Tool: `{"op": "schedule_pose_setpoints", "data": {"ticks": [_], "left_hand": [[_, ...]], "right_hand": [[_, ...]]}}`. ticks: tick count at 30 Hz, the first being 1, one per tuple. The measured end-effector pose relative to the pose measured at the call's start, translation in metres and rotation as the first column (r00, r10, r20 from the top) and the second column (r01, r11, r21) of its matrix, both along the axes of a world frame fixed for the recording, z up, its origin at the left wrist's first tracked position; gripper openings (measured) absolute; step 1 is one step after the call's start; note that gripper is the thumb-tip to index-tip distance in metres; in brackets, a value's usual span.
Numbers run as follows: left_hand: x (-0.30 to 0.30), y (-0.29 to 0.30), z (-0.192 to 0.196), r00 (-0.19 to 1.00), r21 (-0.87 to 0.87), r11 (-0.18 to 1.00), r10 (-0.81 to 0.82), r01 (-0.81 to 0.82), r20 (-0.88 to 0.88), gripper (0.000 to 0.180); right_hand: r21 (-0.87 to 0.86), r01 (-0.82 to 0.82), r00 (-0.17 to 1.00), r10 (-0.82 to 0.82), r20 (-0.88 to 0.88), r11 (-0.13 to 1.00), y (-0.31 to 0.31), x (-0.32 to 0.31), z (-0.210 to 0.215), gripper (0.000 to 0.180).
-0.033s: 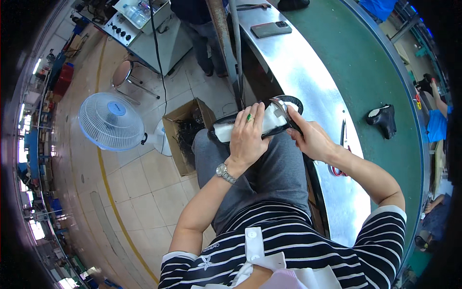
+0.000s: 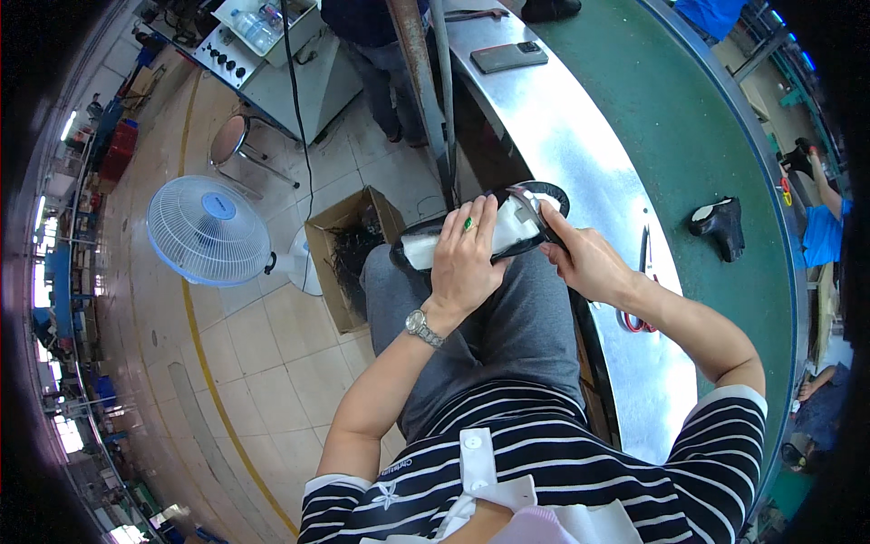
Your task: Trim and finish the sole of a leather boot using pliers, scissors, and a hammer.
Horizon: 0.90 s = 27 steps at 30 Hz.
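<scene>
Shoe point(image 2: 509, 223) clasped in our left hand point(image 2: 464, 272); tool point(image 2: 529, 199) gripped in our right hand point(image 2: 594, 263); scissors point(image 2: 645, 248) near our worktop's point(image 2: 580, 150) right edge.

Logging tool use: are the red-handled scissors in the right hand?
No, the scissors lie on the metal tabletop, partly behind the right forearm.

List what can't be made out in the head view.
Head view:
- Middle of the black shoe: covered by the left grip.
- Metal tool's handle end: inside the right grip.
- Dark contents of the carton: too tangled and blurred.
- Standing person's head: cut off by top edge.
</scene>
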State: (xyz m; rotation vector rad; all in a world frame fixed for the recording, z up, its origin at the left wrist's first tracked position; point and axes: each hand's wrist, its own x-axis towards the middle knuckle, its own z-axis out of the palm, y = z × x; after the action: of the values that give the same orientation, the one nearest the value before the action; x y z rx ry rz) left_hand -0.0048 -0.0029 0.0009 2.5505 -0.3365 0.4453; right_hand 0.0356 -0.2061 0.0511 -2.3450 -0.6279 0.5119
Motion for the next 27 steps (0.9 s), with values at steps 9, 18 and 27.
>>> {"op": "schedule_pose_setpoints", "data": {"ticks": [9,18,27], "left_hand": [[-0.002,0.007,-0.016,0.986,0.219,0.975,-0.066,0.031,0.155,0.079],[0.001,0.006,-0.015,0.981,0.257,0.966,-0.013,-0.038,0.195,0.073],[0.003,0.005,-0.015,0.979,0.27,0.961,0.009,-0.065,0.204,0.073]], "right_hand": [[0.091,0.017,0.99,-0.03,0.137,0.996,0.018,0.031,0.062,0.06],[-0.147,0.057,0.992,-0.04,0.118,0.987,0.024,0.034,0.042,0.055],[-0.111,0.171,0.979,-0.156,0.133,0.979,0.026,0.035,0.017,0.053]]}}
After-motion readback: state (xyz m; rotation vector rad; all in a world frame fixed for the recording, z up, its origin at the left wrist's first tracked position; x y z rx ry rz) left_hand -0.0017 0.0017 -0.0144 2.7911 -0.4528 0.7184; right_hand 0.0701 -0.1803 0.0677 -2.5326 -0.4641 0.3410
